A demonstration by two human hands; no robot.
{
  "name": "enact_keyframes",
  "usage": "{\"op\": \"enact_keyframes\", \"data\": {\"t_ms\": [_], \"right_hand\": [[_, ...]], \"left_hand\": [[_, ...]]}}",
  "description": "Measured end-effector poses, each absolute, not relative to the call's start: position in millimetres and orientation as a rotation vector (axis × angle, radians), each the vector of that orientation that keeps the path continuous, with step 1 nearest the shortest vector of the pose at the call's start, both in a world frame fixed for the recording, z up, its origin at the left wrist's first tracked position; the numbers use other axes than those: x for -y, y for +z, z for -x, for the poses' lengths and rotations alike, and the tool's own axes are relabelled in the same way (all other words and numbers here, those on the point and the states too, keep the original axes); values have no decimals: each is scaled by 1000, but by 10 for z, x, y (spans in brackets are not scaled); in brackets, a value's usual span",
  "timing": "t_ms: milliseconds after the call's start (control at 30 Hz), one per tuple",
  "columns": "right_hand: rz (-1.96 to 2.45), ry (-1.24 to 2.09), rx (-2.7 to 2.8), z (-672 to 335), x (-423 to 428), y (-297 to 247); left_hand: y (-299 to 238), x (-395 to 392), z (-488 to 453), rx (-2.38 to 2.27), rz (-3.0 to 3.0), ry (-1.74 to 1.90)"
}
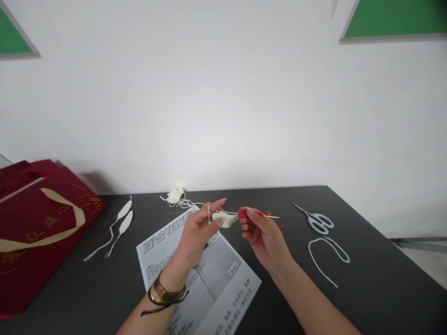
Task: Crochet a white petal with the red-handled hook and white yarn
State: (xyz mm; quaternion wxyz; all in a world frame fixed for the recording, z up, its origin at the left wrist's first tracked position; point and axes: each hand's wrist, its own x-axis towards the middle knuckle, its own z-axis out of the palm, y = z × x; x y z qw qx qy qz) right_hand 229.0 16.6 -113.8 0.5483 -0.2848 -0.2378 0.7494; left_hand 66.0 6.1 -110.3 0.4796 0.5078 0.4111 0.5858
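Observation:
Between thumb and fingers, my left hand (199, 229) pinches a small piece of white crochet work (225, 219). White yarn (208, 211) loops over its fingers. My right hand (260, 232) is closed around the red handle of a crochet hook (250, 213). The hook's thin metal shaft points left and meets the white piece; its other metal end sticks out to the right of my hand. Both hands are raised over a printed sheet (226, 260) on the dark table. Just how the yarn sits on the hook tip is too small to tell.
Loose white yarn (174, 193) lies in a heap by the wall. Two white crocheted petals (125, 223) with tails lie left, near a dark red gift bag (45, 232). At right are scissors (317, 222), a cut white yarn piece (314, 260) and an orange stitch marker (268, 213).

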Motion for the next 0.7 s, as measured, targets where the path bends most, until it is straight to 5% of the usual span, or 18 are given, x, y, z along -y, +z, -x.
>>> {"op": "enact_keyframes", "data": {"t_ms": [700], "right_hand": [[578, 1864, 361, -2269, -180, -1253]], "left_hand": [[-1314, -84, -894, -960, -1078, 1682]]}}
